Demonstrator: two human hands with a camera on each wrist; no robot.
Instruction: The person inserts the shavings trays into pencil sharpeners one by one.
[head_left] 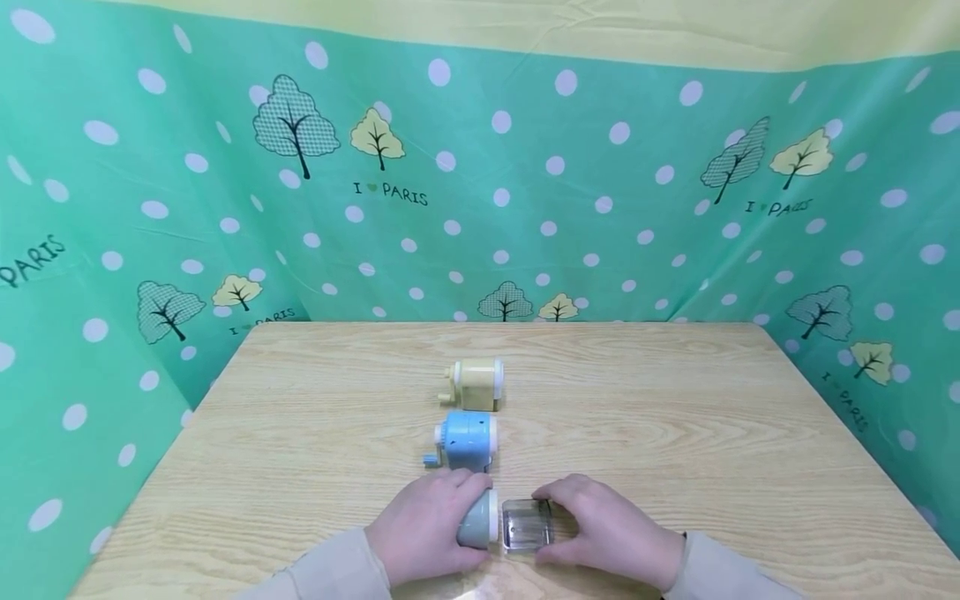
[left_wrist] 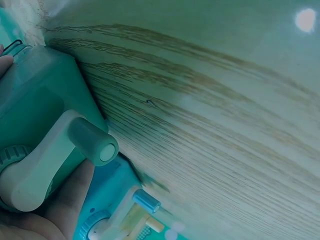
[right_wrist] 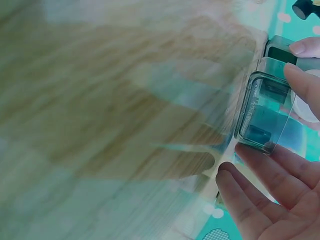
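A grey-green hand-crank pencil sharpener (head_left: 477,523) with a white rim lies near the table's front, my left hand (head_left: 427,527) gripping its body. Its crank (left_wrist: 37,160) shows large in the left wrist view. Just right of the rim, apart from the body in the head view, is a clear plastic shavings drawer (head_left: 527,525). My right hand (head_left: 611,529) pinches that drawer (right_wrist: 262,117) between thumb and fingers. Part of the sharpener is hidden behind the left hand.
Beyond the hands a blue pencil sharpener (head_left: 467,437) stands on the wooden table (head_left: 660,400), close to the left fingertips. Behind it is a pale yellow sharpener (head_left: 478,383). Both cranks point left. A green dotted curtain (head_left: 525,167) hangs along the table's back and sides.
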